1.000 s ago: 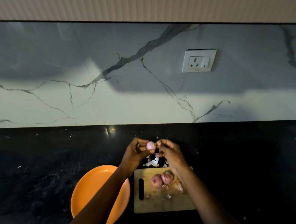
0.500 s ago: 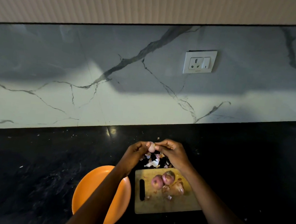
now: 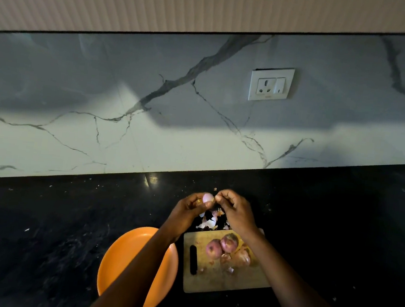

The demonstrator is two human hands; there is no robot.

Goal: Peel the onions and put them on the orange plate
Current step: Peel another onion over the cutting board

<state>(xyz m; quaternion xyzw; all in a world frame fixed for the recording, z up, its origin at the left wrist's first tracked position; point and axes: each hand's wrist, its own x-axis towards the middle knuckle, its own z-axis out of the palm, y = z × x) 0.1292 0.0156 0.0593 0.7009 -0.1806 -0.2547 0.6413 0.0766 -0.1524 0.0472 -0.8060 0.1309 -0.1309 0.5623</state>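
Left hand point(image 3: 190, 208) gripped a small pale onion point(image 3: 207, 198) above the black countertop point(image 3: 39, 223), right hand point(image 3: 234, 210) fingertips pinched at its skin, peel scraps point(image 3: 210, 220) lay beneath, unpeeled onions point(image 3: 221, 246) sat on the wooden cutting board point(image 3: 223, 280), orange plate point(image 3: 123, 257) lay just left of it.

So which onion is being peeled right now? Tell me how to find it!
Find the wooden cutting board on the black counter, right of the orange plate. Look just beyond the board's far edge, above the pile of peels, where both hands meet. The onion there is pale and held up in fingers, unlike the darker ones lying on the board.
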